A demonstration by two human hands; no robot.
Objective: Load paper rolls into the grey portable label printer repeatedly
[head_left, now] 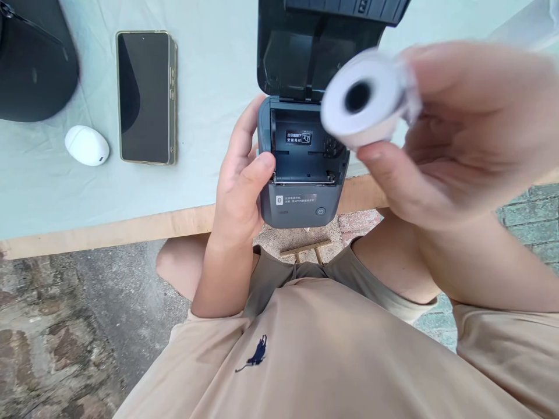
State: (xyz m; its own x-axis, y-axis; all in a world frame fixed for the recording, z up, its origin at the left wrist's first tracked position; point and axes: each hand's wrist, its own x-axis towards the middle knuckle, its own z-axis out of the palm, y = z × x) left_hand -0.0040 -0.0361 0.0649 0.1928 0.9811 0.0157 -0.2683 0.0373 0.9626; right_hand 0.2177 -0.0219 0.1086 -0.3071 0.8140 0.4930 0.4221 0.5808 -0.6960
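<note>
Access to the printer (pixel 297 210) bay, as I observe it, is from above. The opened lid (pixel 286 64) blocks the far side; the left hand (pixel 238 189) occupies the left rim; the white roll (pixel 379 87) in the right hand (pixel 471 128) overlaps the far right corner. A lane of counter (pixel 209 75) separates phone (pixel 151 99) and printer.

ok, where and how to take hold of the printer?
The printer is likely best held by its left side wall, coming from the left as the left grip does: that wall lies clear of the open bay and the lid swung back at the far end.
</note>
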